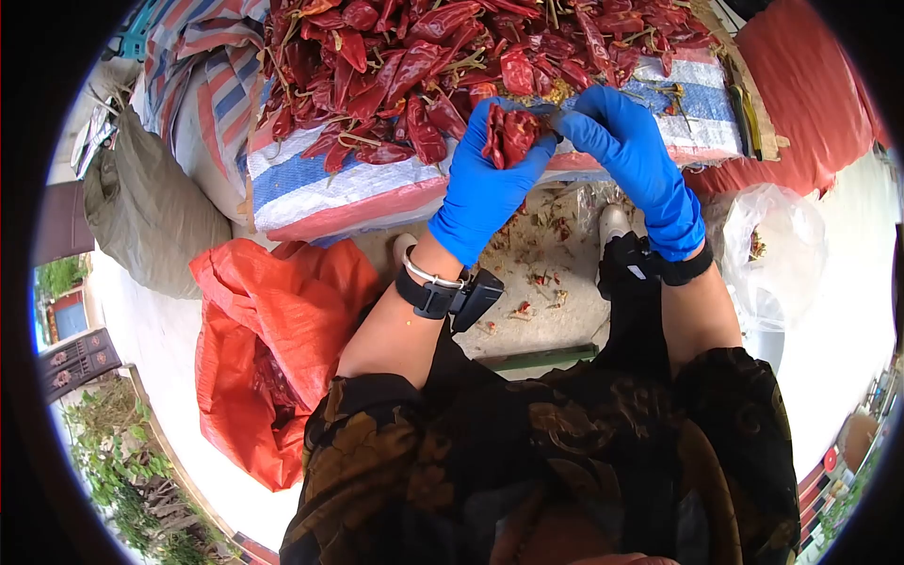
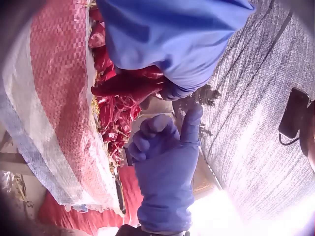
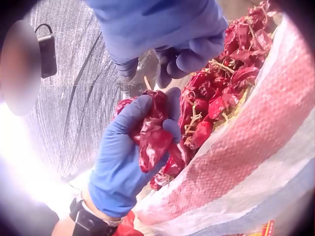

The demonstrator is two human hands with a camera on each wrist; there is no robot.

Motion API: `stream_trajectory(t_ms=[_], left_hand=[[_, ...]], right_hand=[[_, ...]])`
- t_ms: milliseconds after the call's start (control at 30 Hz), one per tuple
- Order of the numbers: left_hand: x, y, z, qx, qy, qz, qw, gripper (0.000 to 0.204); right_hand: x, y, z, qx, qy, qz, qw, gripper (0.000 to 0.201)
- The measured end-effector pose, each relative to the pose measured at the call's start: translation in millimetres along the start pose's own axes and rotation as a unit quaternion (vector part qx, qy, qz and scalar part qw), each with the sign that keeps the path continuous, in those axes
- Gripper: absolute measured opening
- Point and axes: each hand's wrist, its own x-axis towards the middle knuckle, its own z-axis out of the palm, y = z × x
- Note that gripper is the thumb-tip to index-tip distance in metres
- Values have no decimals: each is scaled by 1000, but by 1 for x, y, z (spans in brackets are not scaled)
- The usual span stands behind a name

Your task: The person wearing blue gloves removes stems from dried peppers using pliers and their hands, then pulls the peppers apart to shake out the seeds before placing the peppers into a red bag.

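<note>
A person in blue gloves works at a heap of dried red chilies (image 1: pixel 424 56) piled on a striped woven sack (image 1: pixel 320 188). The left hand (image 1: pixel 480 198) grips a small bunch of chilies (image 1: pixel 513 137) just in front of the heap. In the right wrist view the left hand (image 3: pixel 118 162) has its fingers wrapped round the bunch (image 3: pixel 152 137), and a pale stem (image 3: pixel 146 82) sticks up from it. The right hand (image 1: pixel 621 141) is beside the bunch, its fingers curled and its fingertips pinching at that stem end. The left wrist view shows the right hand (image 2: pixel 167 167) below the held chilies (image 2: pixel 128 86).
An orange woven bag (image 1: pixel 264 330) lies open by the person's left knee. A clear plastic bag (image 1: pixel 772 254) sits at the right, a red sack (image 1: pixel 810 94) behind it, a grey-green sack (image 1: pixel 151 207) at the far left. Stems and chili scraps (image 1: pixel 537 273) litter the floor between the feet.
</note>
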Motion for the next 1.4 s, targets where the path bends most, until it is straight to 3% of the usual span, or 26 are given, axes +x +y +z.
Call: stream_trajectory(t_ms=[33, 100, 167, 267, 333, 367, 433, 533, 633, 767, 833, 867, 933, 967, 1000, 1033, 1067, 1100, 1133, 1167, 1233, 1267, 1300, 1333, 1367, 1400], left_hand=[[-2, -2, 2, 0, -7, -4, 1000, 38], [-6, -3, 7, 15, -63, -8, 998, 38], [-5, -6, 4, -11, -88, -42, 995, 41], [-5, -7, 0, 48, -93, -94, 990, 39], [-6, -8, -1, 11, -70, -53, 996, 35], [-6, -10, -1, 11, -70, -52, 996, 35], [-8, -12, -2, -12, -67, -8, 998, 35], [-9, -17, -4, -59, -85, 1, 995, 37], [-10, -23, -1, -29, -37, 39, 998, 29], [-10, -16, 2, -71, -49, 34, 996, 25], [-13, -13, 3, -139, -72, -38, 987, 31], [-12, -12, 4, -139, -72, -37, 987, 31], [-11, -10, 6, -131, -90, -104, 982, 31], [-11, -9, 7, -132, -88, -102, 982, 31], [-10, -6, 8, -96, -40, -103, 989, 31], [-8, -4, 9, -61, 8, -102, 993, 31], [-6, -3, 12, -82, 56, -41, 994, 28], [-5, -3, 10, -82, 57, -39, 994, 28], [-5, -3, 6, -81, 66, -67, 992, 27], [-4, -4, 3, -80, 74, -95, 990, 26], [-2, -4, -2, -90, 91, -93, 987, 25], [-2, -3, -5, -91, 94, -109, 985, 24], [-2, -3, -6, -92, 96, -124, 983, 22], [-2, -2, -5, -92, 96, -123, 983, 22], [-1, -1, -1, -103, 121, -97, 983, 17], [-1, 0, 1, -114, 145, -71, 980, 12]], right_hand=[[-1, 1, -1, 0, 6, 6, 1000, 30], [0, 2, -4, 69, -104, 45, 991, 30], [-3, 6, -2, 72, -88, 29, 993, 31], [-4, 2, 1, 111, -79, 8, 991, 31], [-4, -13, -1, 233, -76, 157, 957, 37], [-4, -11, 1, 233, -76, 157, 957, 37], [-5, -3, 9, 376, -57, 154, 912, 31], [-7, -1, 14, 449, -43, 187, 873, 30], [-9, 0, 21, 486, -4, 229, 843, 29], [-11, 5, 30, 540, 27, 242, 806, 30], [-2, 30, 21, 755, -173, 115, 623, 30], [0, 34, 15, 754, -173, 115, 623, 30], [7, 30, 2, 717, -121, 137, 672, 35], [11, 38, -7, 716, -122, 137, 673, 35], [16, 50, -21, 735, -51, 90, 670, 34], [18, 57, -34, 748, 21, 42, 662, 35], [18, 64, -46, 760, 70, 26, 645, 38], [16, 65, -57, 771, 118, 12, 626, 45], [12, 66, -66, 824, 73, 33, 561, 59], [12, 71, -67, 824, 72, 33, 561, 59], [17, 65, -61, 815, 66, 117, 563, 62], [22, 63, -54, 722, -5, 109, 683, 54], [23, 55, -42, 722, -6, 108, 683, 54], [21, 44, -28, 445, 12, 109, 889, 47], [22, 37, -18, 116, 28, 97, 988, 41], [23, 41, -7, 115, 28, 96, 988, 41]])
